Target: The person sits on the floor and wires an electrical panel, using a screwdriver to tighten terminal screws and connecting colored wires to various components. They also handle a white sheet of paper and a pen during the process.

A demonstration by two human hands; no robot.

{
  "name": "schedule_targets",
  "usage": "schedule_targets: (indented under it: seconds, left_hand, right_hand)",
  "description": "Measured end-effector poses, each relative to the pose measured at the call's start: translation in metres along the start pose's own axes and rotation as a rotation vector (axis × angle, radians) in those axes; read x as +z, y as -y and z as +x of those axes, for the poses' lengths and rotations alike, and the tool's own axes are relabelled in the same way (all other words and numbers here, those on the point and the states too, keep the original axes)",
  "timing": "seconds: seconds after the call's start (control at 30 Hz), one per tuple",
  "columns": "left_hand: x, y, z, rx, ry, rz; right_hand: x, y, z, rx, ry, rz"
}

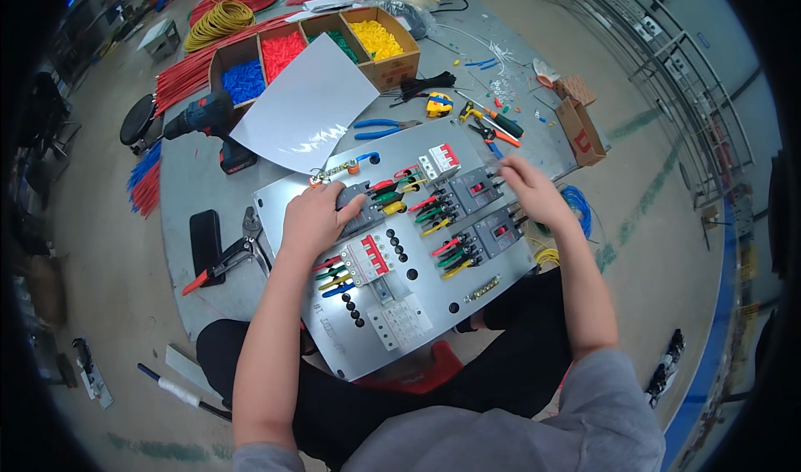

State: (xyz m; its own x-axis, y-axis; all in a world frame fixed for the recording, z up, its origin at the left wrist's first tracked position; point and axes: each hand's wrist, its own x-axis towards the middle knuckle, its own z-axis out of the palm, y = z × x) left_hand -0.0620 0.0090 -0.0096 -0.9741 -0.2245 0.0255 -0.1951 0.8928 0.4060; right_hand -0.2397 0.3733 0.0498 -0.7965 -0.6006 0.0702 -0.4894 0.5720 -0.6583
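A metal mounting plate (430, 282) lies tilted across my lap and the table edge, carrying several circuit breakers with red, green, yellow and blue sleeved wire ends. My left hand (310, 220) is curled over a grey moulded-case circuit breaker (360, 208) at the plate's upper left, its thumb along the breaker's side. My right hand (534, 192) is raised at the plate's right edge, beside another moulded-case breaker (477, 190). Its fingertips are pinched together; what they hold, if anything, is too small to make out. A breaker with red levers (367, 259) sits below my left hand.
A white sheet (313, 109) leans over a cardboard box (400, 70) of coloured sleeves. Nearby lie a cordless drill (215, 126), blue-handled pliers (382, 128), a tape measure (440, 105) and a screwdriver (506, 124). A phone (205, 237) and a red-handled crimper (229, 259) lie left of the plate.
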Motion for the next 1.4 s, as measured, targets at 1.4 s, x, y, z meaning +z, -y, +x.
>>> schedule_targets:
  seconds: [1.4]
  left_hand:
    - [0.021,0.033,-0.144,0.229,0.13,0.153]
  right_hand:
    - [0.0,-0.198,0.089,0.391,-0.044,-0.345]
